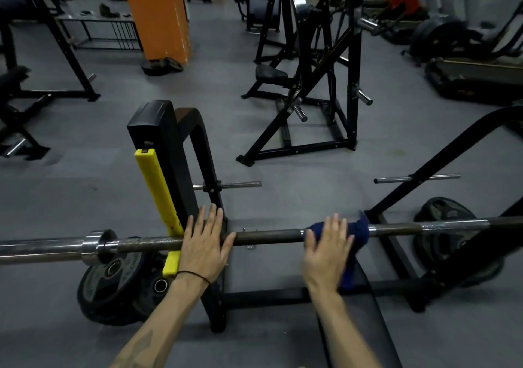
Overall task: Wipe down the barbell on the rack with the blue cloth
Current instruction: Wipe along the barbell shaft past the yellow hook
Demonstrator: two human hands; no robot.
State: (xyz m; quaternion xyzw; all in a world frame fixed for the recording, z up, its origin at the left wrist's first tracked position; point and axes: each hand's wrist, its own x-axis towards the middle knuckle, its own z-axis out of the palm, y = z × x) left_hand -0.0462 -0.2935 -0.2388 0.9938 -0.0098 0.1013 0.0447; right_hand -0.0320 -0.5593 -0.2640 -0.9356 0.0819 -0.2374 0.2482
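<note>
Long steel barbell [268, 234] lying level across the near part of the scene, resting on the black metal rack [169, 152] with its yellow plastic guard strip [158, 189]; chrome collar [94, 244] at the left, dark knurled shaft through the middle, shinier sleeve running off to the right. Left hand [205, 243] laid flat on top of the bar just beside the rack upright — fingers straight and spread, thumb angled right along the shaft, a thin black band at the wrist. Right hand [327, 250] further right, fingers extended and a little apart, pressing down on the dark blue cloth [358, 233]; cloth wrapped round the bar, one bunched end showing right of the fingers, a tail hanging below the palm. Grey-faced weight plates [113, 280] leaning together on the grey rubber floor [85, 186] under the left collar; another black plate [444, 226] low at the right behind the bar. Far left, an orange pillar [158, 14]; far centre, a black plate-loaded machine frame [311, 84].
</note>
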